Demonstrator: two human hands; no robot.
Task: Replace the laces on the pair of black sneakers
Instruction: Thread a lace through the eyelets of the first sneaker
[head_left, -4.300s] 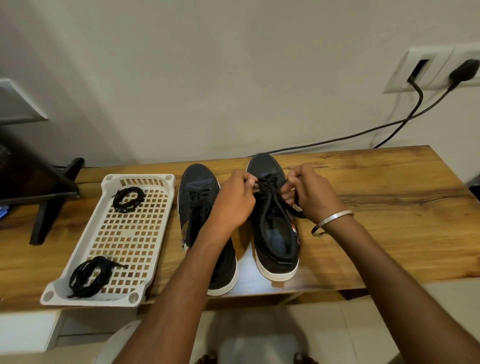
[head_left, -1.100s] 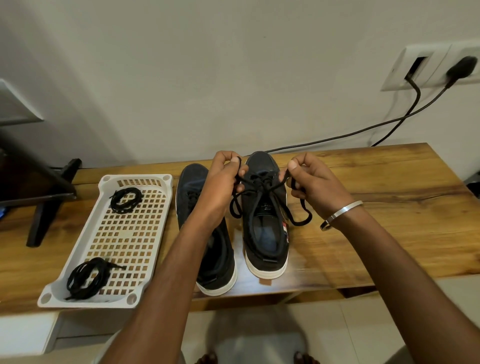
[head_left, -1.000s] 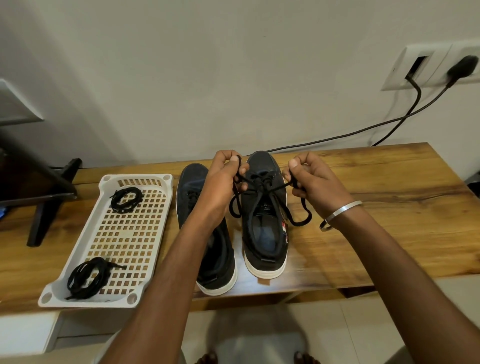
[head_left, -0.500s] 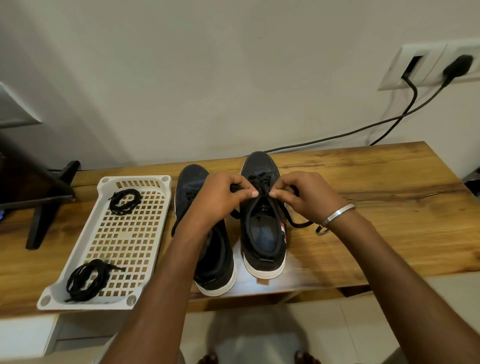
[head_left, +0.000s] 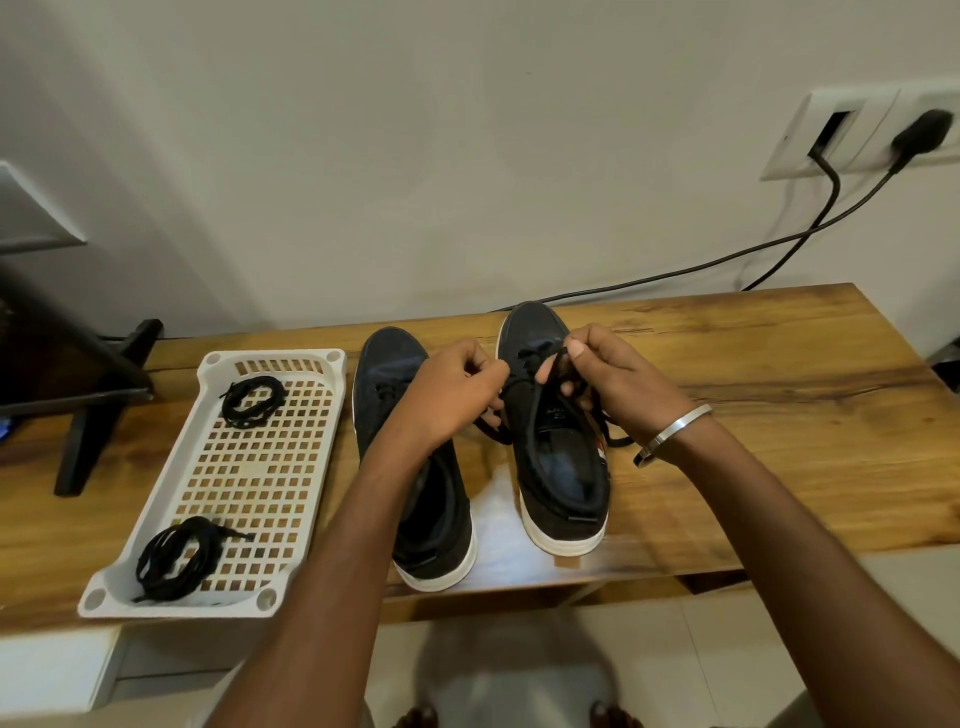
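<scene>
Two black sneakers with white soles stand side by side on the wooden table (head_left: 779, 395), toes toward the wall. My arm crosses over the left sneaker (head_left: 395, 374). Over the tongue of the right sneaker (head_left: 566, 467) both hands work its black lace (head_left: 519, 379). My left hand (head_left: 452, 389) pinches one strand near the eyelets. A loop of the same lace is held up between the thumb and fingers of my right hand (head_left: 608, 379). Loose lace ends hang down both sides of the shoe.
A white perforated tray (head_left: 291, 364) lies left of the sneakers, holding two coiled black laces, one at the far end (head_left: 253, 401) and one at the near end (head_left: 176, 558). A black stand (head_left: 98, 405) is far left. Cables (head_left: 727, 260) run from the wall socket behind the table.
My hands had pulled the lace ends apart, came together over the tongue, and now my right hand lifts a loop while the left pinches the other strand.
</scene>
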